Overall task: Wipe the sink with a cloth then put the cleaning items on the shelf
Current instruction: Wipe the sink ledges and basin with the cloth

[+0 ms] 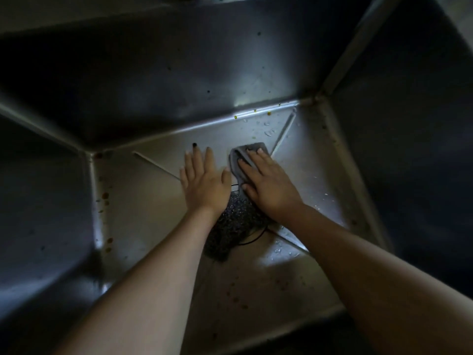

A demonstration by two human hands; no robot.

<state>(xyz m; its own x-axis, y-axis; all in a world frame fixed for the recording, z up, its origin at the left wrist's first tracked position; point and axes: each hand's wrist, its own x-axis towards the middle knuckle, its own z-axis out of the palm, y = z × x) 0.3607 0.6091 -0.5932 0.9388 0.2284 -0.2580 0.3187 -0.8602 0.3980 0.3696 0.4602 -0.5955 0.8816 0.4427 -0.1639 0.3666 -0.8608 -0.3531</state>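
Sink (143,201): smooth steel — stain-speckled.
Cloth (235,166): grey, folded, pressed by right hand (268,187), fingers (253,160) straight.
Left hand (204,181): laid flat, fingers spread.

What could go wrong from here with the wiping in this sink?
1. The grey cloth under the right hand covers only a small patch, so the brown specks along the left seam may well be missed.
2. The dark mesh scrubber lies by both wrists; a backstroke could snag it or the black loop beside it.
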